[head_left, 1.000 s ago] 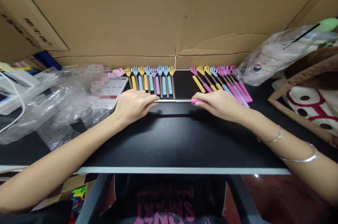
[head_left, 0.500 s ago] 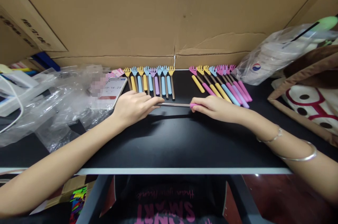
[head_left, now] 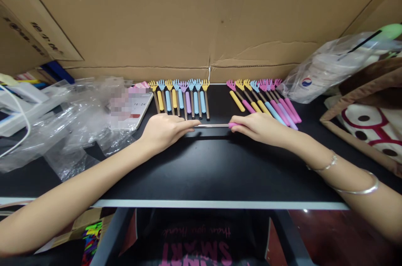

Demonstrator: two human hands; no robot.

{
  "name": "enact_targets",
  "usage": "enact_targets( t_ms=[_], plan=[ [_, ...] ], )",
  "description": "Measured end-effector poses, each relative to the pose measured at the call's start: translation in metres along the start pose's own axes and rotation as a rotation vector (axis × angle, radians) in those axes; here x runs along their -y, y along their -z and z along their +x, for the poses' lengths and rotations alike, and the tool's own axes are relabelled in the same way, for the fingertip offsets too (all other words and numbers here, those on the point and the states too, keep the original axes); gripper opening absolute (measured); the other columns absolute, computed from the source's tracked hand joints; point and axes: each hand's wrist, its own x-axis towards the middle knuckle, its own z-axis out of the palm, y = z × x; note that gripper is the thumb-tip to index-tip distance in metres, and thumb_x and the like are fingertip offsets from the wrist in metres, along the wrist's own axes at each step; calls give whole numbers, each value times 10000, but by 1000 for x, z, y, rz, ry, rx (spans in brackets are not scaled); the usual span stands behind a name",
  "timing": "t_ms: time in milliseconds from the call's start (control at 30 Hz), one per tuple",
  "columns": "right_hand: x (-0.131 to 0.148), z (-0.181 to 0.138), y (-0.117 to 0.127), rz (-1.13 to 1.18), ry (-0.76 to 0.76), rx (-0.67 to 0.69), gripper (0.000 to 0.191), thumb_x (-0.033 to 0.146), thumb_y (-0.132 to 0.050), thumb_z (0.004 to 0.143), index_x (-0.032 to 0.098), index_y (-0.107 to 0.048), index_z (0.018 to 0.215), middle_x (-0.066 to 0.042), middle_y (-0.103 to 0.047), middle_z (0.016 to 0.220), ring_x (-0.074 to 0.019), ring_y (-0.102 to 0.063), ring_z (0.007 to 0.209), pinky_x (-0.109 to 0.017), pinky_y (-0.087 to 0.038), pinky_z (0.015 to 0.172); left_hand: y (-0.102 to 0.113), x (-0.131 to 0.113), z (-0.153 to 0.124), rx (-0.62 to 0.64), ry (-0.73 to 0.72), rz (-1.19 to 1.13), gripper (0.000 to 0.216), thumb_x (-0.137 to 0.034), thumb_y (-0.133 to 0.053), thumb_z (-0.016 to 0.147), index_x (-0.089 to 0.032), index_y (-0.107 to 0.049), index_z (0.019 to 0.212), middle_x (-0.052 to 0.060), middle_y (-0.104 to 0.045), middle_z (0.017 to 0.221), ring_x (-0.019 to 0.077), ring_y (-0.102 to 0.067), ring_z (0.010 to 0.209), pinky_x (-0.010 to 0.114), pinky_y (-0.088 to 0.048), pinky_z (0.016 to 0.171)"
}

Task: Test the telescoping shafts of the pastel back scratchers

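My left hand (head_left: 166, 130) and my right hand (head_left: 259, 126) hold one telescopic back scratcher (head_left: 215, 125) level just above the black table (head_left: 204, 165). The left fingers are closed over its claw end, which is hidden. The right fingers grip its pink handle. Only a short stretch of the silver rod shows between the hands. Behind the left hand lies a neat row of collapsed scratchers (head_left: 182, 96) in yellow, blue and purple. Behind the right hand lies a fanned group of scratchers (head_left: 264, 98) in pink, yellow and blue.
A phone (head_left: 133, 105) showing a timer lies left of the row, beside crumpled clear plastic bags (head_left: 63, 124). A cardboard wall (head_left: 201, 19) closes the back. A plastic bag with cups (head_left: 333, 65) and a brown bag (head_left: 370, 107) stand at the right.
The hands have come closer together, so the silver rod showing between them is shorter. The left hand slid right along it; the right hand stayed about where it was.
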Motion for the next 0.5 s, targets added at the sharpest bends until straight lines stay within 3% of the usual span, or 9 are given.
enact_targets(
  t_ms=[267, 500],
  plan=[
    [-2, -2, -2, -177, 36, -124, 418, 482, -317, 960, 216, -633, 895, -13, -648, 650, -129, -548, 552, -232, -264, 523, -6, -3, -3, 85, 83, -214, 396, -502, -376, 956, -321, -664, 1157, -12, -751, 941, 150, -706, 783, 216, -379, 543],
    [-1, -3, 0, -278, 98, -242, 456, 486, -292, 969, 208, -636, 852, -6, -655, 657, -116, -565, 564, -235, -252, 517, -1, -8, 0, 235, 222, -280, 328, -474, -489, 919, -339, -656, 1167, -21, -749, 781, 135, -668, 673, 206, -294, 513]
  ],
)
